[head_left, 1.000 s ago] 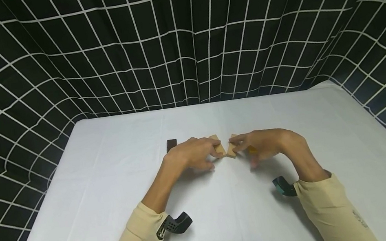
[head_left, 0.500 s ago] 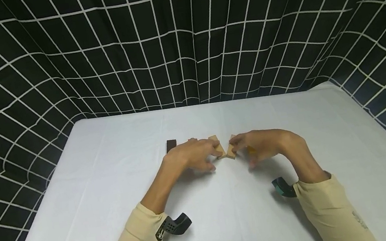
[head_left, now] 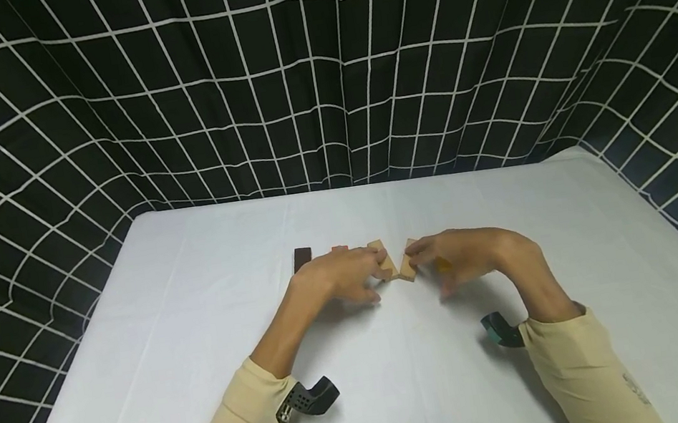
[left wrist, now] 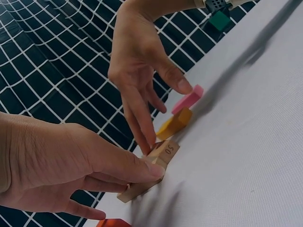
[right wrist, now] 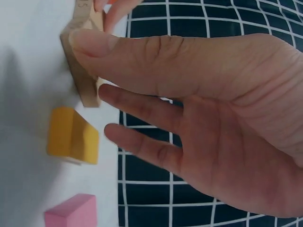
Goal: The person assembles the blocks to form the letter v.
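Note:
Two plain wooden blocks stand in a V on the white table, their near ends meeting or almost so. My left hand (head_left: 344, 276) pinches the left wooden block (head_left: 375, 245) between thumb and fingers. On the right wooden block (head_left: 408, 271) is my right hand (head_left: 459, 256), its thumb on the near face and fingers behind. The left wrist view shows printed characters on a wooden block (left wrist: 169, 149) beside the left thumb. In the right wrist view the thumb lies on the wooden block (right wrist: 85, 90), while the lower fingers are spread and touch nothing. Some fingertips are hidden.
Beyond the right hand stand a yellow block (right wrist: 71, 135) and a pink block (right wrist: 73, 213). A red-orange block (left wrist: 113, 222) is partly hidden by the left hand. A dark block (head_left: 302, 258) stands farther left. Black white-gridded cloth (head_left: 321, 84) surrounds the white table (head_left: 403, 390).
Both hands and the wooden blocks stay almost in place. A red edge now shows behind my left hand, where a fingertip showed before.

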`<state>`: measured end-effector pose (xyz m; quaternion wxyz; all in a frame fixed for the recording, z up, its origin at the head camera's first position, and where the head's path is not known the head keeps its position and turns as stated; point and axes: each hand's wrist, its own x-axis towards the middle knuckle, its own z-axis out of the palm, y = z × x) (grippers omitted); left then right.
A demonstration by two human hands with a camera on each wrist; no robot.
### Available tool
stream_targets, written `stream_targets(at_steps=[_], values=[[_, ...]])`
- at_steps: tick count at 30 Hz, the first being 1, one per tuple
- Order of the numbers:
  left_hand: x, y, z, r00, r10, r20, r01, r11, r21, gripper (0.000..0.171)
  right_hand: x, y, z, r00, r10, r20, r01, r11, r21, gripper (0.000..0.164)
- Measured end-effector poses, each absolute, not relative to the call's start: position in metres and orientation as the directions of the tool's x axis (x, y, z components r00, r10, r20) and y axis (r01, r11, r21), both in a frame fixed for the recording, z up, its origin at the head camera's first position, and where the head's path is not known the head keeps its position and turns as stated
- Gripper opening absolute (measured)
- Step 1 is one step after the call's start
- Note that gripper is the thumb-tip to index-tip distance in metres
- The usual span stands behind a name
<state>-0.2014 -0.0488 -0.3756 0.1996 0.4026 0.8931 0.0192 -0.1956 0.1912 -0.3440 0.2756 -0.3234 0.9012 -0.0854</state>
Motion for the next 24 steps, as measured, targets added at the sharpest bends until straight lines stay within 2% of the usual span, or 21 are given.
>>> stream_targets(at_steps=[5, 8, 15, 21, 24], values=[[-0.2, -0.048, -0.375, -0.605, 0.711, -0.358, 0.691, 0.692, 0.207, 0.051, -0.195, 0.204, -0.336, -0.689, -0.606, -0.398, -0.516, 0.796, -0.318, 0.049], [-0.2, -0.048, -0.375, -0.611, 0.7, -0.369, 0.678, 0.704, 0.213, 0.052, -0.194, 0.215, -0.332, -0.716, -0.557, -0.42, -0.475, 0.83, -0.291, 0.051], [-0.201, -0.049, -0.373, -0.618, 0.679, -0.397, 0.646, 0.726, 0.236, 0.054, -0.2, 0.222, -0.338, -0.728, -0.379, -0.571, -0.346, 0.922, -0.171, 0.068], [-0.201, -0.051, -0.373, -0.605, 0.692, -0.393, 0.657, 0.713, 0.244, 0.055, -0.212, 0.214, -0.353, -0.76, -0.35, -0.547, -0.287, 0.937, -0.201, 0.085], [-0.201, -0.049, -0.373, -0.599, 0.698, -0.391, 0.674, 0.704, 0.224, 0.055, -0.215, 0.217, -0.357, -0.767, -0.372, -0.523, -0.298, 0.928, -0.224, 0.084]])
